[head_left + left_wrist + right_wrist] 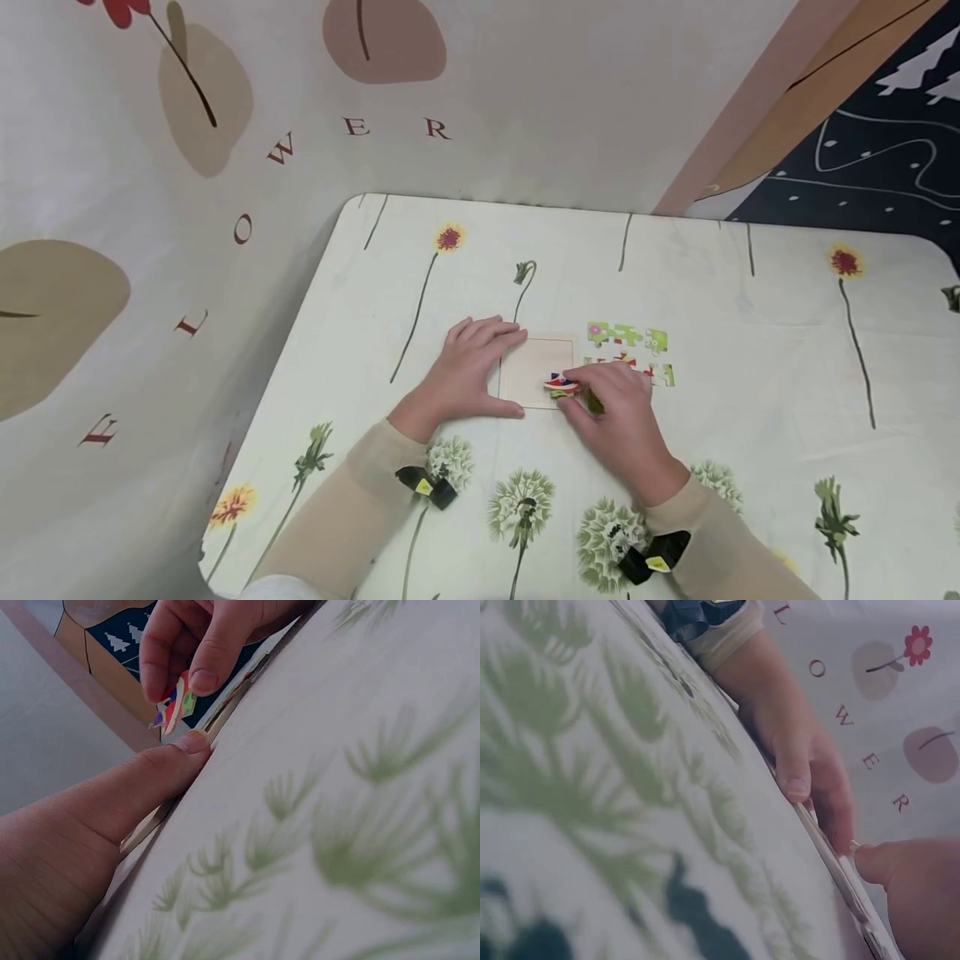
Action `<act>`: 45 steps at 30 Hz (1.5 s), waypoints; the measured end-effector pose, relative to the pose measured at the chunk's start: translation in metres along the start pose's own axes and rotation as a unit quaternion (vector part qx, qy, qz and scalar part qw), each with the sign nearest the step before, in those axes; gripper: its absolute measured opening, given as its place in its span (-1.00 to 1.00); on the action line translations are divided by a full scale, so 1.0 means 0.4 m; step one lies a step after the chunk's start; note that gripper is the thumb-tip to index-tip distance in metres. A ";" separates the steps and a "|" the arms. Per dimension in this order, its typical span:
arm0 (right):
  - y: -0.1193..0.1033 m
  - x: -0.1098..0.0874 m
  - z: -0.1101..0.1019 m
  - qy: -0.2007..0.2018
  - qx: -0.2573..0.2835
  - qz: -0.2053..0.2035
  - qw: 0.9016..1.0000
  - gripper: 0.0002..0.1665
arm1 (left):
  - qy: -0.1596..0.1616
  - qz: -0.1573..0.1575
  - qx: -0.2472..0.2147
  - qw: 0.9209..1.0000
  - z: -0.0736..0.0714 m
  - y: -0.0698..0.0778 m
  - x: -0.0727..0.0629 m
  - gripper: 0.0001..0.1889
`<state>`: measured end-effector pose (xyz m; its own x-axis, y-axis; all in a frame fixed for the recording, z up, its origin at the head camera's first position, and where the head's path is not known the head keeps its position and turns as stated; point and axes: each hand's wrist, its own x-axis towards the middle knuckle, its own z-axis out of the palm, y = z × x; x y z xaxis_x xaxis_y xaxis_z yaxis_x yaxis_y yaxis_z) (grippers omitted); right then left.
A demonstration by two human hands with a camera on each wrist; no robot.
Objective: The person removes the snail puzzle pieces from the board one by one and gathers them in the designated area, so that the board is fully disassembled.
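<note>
A thin, pale puzzle board (534, 367) with a fine inner outline lies flat on the table. My left hand (476, 367) spans its left side, fingers along the far edge and thumb at the near edge; in the left wrist view that thumb (161, 769) rests along the edge. Between thumb and fingertips my right hand (618, 408) pinches a red, blue and green puzzle piece (558, 383) over the board's lower right part. In the left wrist view, the puzzle piece (176, 705) is tilted up. Whether it touches the board I cannot tell.
Right of the board lie loose puzzle pieces (628, 335) in green and red, in two rows, the nearer row partly behind my right hand. The table (750, 367) has a flower-print cover. A curtain-like printed cloth (525, 125) rises behind its far edge.
</note>
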<state>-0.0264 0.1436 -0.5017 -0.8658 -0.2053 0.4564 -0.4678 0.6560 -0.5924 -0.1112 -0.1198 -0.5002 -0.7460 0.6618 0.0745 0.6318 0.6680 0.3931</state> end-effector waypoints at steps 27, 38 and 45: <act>0.086 -0.105 -0.151 0.022 -0.028 0.065 0.997 -0.50 | 0.001 0.002 -0.003 1.000 0.001 0.004 0.002 0.20; 0.086 -0.105 -0.134 0.010 -0.038 0.076 0.996 -0.68 | 0.005 0.001 -0.009 1.000 0.004 -0.002 -0.005 0.18; 0.083 -0.102 -0.139 0.015 -0.037 0.074 0.996 -0.73 | 0.008 0.004 -0.008 1.000 0.004 -0.001 -0.002 0.17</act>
<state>0.0033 0.2142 -0.5032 -0.9181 -0.0809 0.3881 -0.3197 0.7299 -0.6042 -0.1105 -0.1200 -0.5020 -0.7437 0.6622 0.0919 0.6348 0.6563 0.4077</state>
